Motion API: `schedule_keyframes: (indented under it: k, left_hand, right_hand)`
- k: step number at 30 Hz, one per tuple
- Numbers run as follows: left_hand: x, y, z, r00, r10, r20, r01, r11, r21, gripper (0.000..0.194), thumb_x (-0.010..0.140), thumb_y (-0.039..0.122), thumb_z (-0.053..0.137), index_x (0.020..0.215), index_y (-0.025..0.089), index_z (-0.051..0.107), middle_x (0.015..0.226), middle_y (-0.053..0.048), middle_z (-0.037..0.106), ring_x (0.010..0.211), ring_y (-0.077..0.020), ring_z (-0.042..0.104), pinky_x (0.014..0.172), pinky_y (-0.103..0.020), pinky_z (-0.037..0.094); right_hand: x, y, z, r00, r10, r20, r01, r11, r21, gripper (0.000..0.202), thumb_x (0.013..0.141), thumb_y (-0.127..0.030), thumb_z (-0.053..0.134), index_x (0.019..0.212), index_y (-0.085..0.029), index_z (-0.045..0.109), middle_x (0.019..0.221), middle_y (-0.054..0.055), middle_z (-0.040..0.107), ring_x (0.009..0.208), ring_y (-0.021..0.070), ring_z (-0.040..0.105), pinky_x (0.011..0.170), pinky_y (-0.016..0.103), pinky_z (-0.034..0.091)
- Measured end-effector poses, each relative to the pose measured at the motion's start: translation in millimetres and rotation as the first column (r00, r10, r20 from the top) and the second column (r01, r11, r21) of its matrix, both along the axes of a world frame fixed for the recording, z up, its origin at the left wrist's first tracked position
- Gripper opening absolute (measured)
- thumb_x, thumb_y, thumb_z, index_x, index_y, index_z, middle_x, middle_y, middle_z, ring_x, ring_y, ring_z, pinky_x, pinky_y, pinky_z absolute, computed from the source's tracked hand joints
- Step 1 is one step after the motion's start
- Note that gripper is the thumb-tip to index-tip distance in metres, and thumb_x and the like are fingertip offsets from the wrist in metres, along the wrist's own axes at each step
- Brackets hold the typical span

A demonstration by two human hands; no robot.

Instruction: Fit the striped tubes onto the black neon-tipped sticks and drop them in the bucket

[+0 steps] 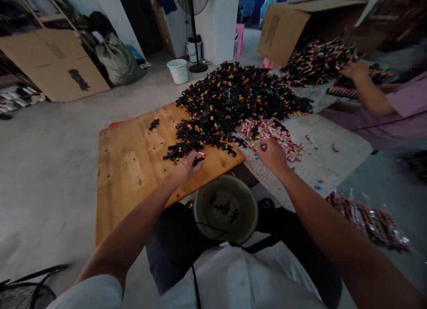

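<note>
My left hand [187, 167] is closed over the wooden table's front part, around a small black toy gun [198, 161] whose dark end sticks out past the fingers. A small pink-and-white piece shows at its fingertips. Just beyond it spreads a big heap of black toy guns [230, 93] with orange and green bits. My right hand [272, 156] is at the near edge of a pile of small pink, white and yellow tubes [291, 144]. Its thumb and fingers are pinched together; what lies between them, if anything, is too small to make out.
A basin [225, 237] with a few black toy guns stands between my knees. One toy gun [154, 124] lies apart on the wooden table [130, 166]. Across the grey table [333, 140], a co-worker's hand [355, 71] is at another heap beside a cardboard box [283, 30].
</note>
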State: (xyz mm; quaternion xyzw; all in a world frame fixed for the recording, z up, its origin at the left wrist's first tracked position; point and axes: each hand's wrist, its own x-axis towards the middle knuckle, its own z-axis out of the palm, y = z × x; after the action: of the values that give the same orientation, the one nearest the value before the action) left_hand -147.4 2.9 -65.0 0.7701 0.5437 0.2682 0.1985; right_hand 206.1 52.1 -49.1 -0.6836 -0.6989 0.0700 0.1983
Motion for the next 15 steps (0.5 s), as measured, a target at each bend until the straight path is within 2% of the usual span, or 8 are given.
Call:
schedule_keyframes:
  k: [1, 2, 3, 5, 7, 8, 10, 15]
  left_hand:
    - [9.0, -7.5, 1.1, 0.982, 0.042, 0.184, -0.028, 0.996, -0.082, 0.015, 0.097, 0.035, 0.057, 0.102, 0.021, 0.055, 0.092, -0.003, 0.073, 0.079, -0.0155, 0.068, 0.077, -0.031, 0.055]
    - [18.8, -15.2, 3.6, 0.932, 0.07, 0.357, -0.008, 0.985, -0.174, 0.019, 0.098, 0.039, 0.057, 0.104, 0.021, 0.053, 0.088, -0.001, 0.072, 0.072, -0.0141, 0.068, 0.07, -0.028, 0.055]
    - [28.6, -22.6, 7.6, 0.866, 0.086, 0.493, 0.051, 0.965, -0.258, 0.024, 0.098, 0.043, 0.057, 0.107, 0.021, 0.052, 0.085, 0.0, 0.071, 0.067, -0.0132, 0.068, 0.065, -0.026, 0.054]
    - [46.5, -35.9, 19.3, 0.772, 0.1, 0.628, 0.18, 0.912, -0.368, 0.032, 0.097, 0.048, 0.058, 0.113, 0.02, 0.052, 0.084, 0.0, 0.07, 0.062, -0.0119, 0.068, 0.057, -0.023, 0.053]
    - [58.9, -45.6, 33.1, 0.751, 0.104, 0.652, 0.229, 0.885, -0.406, 0.035, 0.096, 0.048, 0.061, 0.115, 0.019, 0.055, 0.084, 0.0, 0.07, 0.058, -0.0105, 0.067, 0.051, -0.02, 0.051]
    - [62.7, -48.9, 39.6, 0.756, 0.095, 0.647, 0.235, 0.884, -0.404, 0.035, 0.096, 0.047, 0.062, 0.115, 0.018, 0.057, 0.084, -0.001, 0.07, 0.058, -0.0099, 0.067, 0.05, -0.019, 0.05]
    - [66.3, -52.8, 49.7, 0.769, 0.063, 0.637, 0.233, 0.899, -0.37, 0.035, 0.096, 0.046, 0.063, 0.115, 0.017, 0.06, 0.084, -0.001, 0.07, 0.058, -0.0092, 0.066, 0.048, -0.017, 0.048]
    - [64.4, -55.5, 59.6, 0.787, -0.007, 0.617, 0.256, 0.914, -0.315, 0.035, 0.098, 0.046, 0.062, 0.115, 0.015, 0.064, 0.086, -0.003, 0.073, 0.056, -0.0078, 0.064, 0.045, -0.016, 0.042]
  right_hand:
    - [-12.8, -10.9, 1.8, 0.969, -0.019, -0.246, 0.026, 0.999, 0.024, 0.021, 0.094, -0.032, 0.055, 0.101, -0.016, 0.066, 0.091, 0.011, 0.071, 0.081, 0.023, 0.065, 0.071, 0.033, 0.05]
    - [-27.2, -23.5, 4.1, 0.862, -0.008, -0.506, 0.02, 1.0, 0.019, 0.017, 0.092, -0.035, 0.058, 0.095, -0.019, 0.063, 0.077, 0.005, 0.067, 0.067, 0.0194, 0.061, 0.063, 0.031, 0.049]
    - [-42.4, -37.0, 6.9, 0.699, 0.025, -0.714, -0.06, 0.998, -0.024, 0.016, 0.091, -0.038, 0.059, 0.091, -0.022, 0.06, 0.066, -0.001, 0.061, 0.055, 0.0164, 0.054, 0.056, 0.03, 0.047]
    - [-71.4, -63.5, 13.2, 0.353, 0.049, -0.934, -0.239, 0.97, -0.039, 0.019, 0.087, -0.042, 0.065, 0.09, -0.025, 0.056, 0.054, -0.009, 0.049, 0.043, 0.0127, 0.042, 0.047, 0.027, 0.044]
    - [-93.2, -83.7, 18.6, 0.136, 0.031, -0.99, -0.35, 0.937, -0.018, 0.025, 0.085, -0.044, 0.07, 0.091, -0.026, 0.054, 0.054, -0.01, 0.051, 0.042, 0.0116, 0.042, 0.044, 0.026, 0.045]
    - [-100.2, -90.3, 20.3, 0.085, 0.026, -0.996, -0.376, 0.926, -0.008, 0.027, 0.084, -0.044, 0.072, 0.091, -0.026, 0.053, 0.056, -0.01, 0.054, 0.043, 0.0112, 0.044, 0.044, 0.026, 0.046]
    - [-106.4, -97.0, 21.5, 0.056, 0.029, -0.998, -0.396, 0.918, 0.005, 0.029, 0.084, -0.044, 0.075, 0.093, -0.025, 0.054, 0.06, -0.008, 0.059, 0.044, 0.0108, 0.047, 0.044, 0.025, 0.047]
    - [-98.0, -98.3, 22.1, 0.108, 0.08, -0.991, -0.408, 0.913, 0.029, 0.031, 0.084, -0.044, 0.078, 0.095, -0.024, 0.058, 0.066, -0.006, 0.064, 0.049, 0.0112, 0.053, 0.048, 0.026, 0.049]
